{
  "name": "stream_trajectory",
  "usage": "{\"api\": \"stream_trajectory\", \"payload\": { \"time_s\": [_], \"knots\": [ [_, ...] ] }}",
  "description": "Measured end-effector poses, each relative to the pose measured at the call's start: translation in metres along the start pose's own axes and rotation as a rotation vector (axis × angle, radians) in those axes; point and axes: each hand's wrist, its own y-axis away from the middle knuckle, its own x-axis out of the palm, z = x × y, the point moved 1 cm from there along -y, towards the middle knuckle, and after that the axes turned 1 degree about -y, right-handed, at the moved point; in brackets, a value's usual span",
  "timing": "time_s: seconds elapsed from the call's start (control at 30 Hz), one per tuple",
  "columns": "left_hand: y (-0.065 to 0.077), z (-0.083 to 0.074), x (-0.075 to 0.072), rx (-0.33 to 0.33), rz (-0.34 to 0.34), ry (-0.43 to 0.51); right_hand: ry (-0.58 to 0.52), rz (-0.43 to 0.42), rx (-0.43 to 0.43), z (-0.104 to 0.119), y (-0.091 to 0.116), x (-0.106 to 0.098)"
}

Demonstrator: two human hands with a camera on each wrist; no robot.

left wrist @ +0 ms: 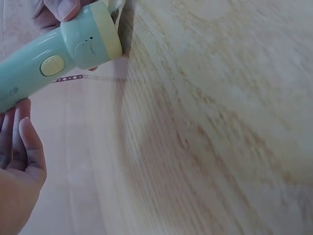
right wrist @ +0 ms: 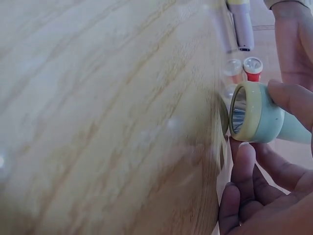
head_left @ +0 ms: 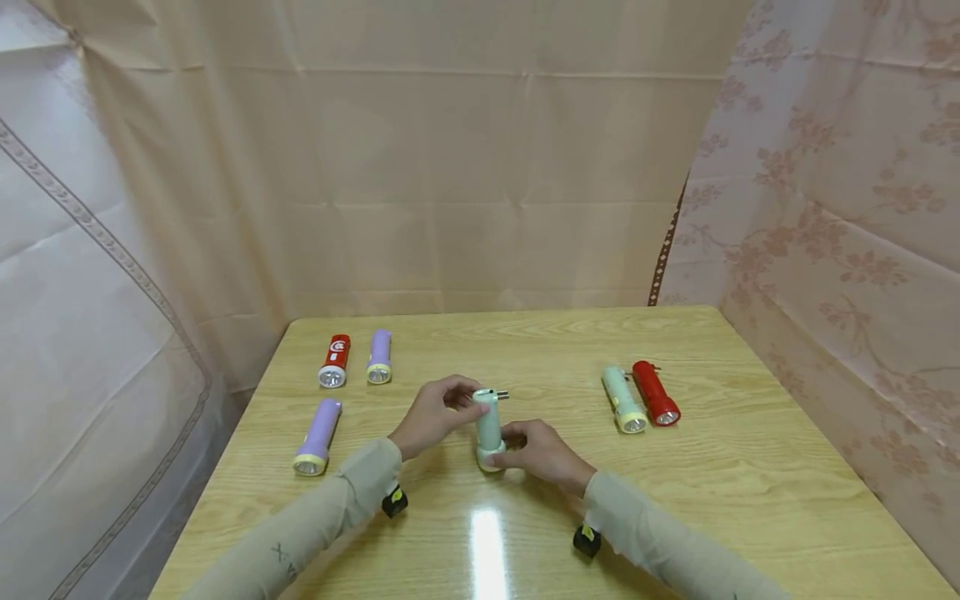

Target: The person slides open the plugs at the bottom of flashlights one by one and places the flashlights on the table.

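Both hands hold a mint-green flashlight (head_left: 489, 429), lamp end down at the table, with metal plug prongs (head_left: 502, 395) sticking out sideways at its top. My left hand (head_left: 438, 415) pinches the upper end between thumb and fingers. Around the lamp head, the thumb and fingers of my right hand (head_left: 546, 455) grip it. In the left wrist view the body shows a cream switch button (left wrist: 52, 65). The cream lamp rim (right wrist: 245, 111) faces the wood in the right wrist view; whether it fully touches is unclear.
Left on the wooden table (head_left: 720, 500) lie a red flashlight (head_left: 334, 360) with a white rim, a purple flashlight (head_left: 380, 356) and another purple flashlight (head_left: 319, 433). Right lie a second mint-green flashlight (head_left: 622, 398) and a plain red flashlight (head_left: 655, 392). Curtains (head_left: 480, 167) hang behind.
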Motion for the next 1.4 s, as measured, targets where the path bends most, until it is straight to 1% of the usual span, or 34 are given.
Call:
{"api": "stream_trajectory", "payload": {
  "time_s": [0.2, 0.4, 0.67, 0.9, 1.1, 1.2, 1.4],
  "knots": [
    [-0.005, 0.002, 0.001, -0.048, -0.031, 0.036, -0.007, -0.041, 0.038, -0.002, 0.000, 0.000],
    [-0.009, 0.003, 0.002, -0.096, -0.039, 0.045, -0.022, -0.060, 0.045, -0.003, 0.002, -0.001],
    [-0.013, 0.008, 0.005, -0.112, -0.046, 0.033, -0.007, -0.077, 0.040, -0.003, 0.004, 0.000],
    [-0.017, 0.010, 0.008, -0.145, -0.048, 0.091, -0.014, -0.086, 0.045, -0.003, 0.005, -0.003],
    [-0.025, 0.013, 0.013, -0.189, -0.064, 0.124, -0.011, -0.103, 0.049, -0.004, 0.006, -0.007],
    [-0.030, 0.012, 0.017, -0.199, -0.063, 0.141, -0.009, -0.119, 0.061, -0.004, 0.007, -0.010],
    [-0.037, 0.008, 0.023, -0.196, -0.074, 0.142, -0.003, -0.159, 0.090, -0.006, 0.006, -0.014]
  ]
}}
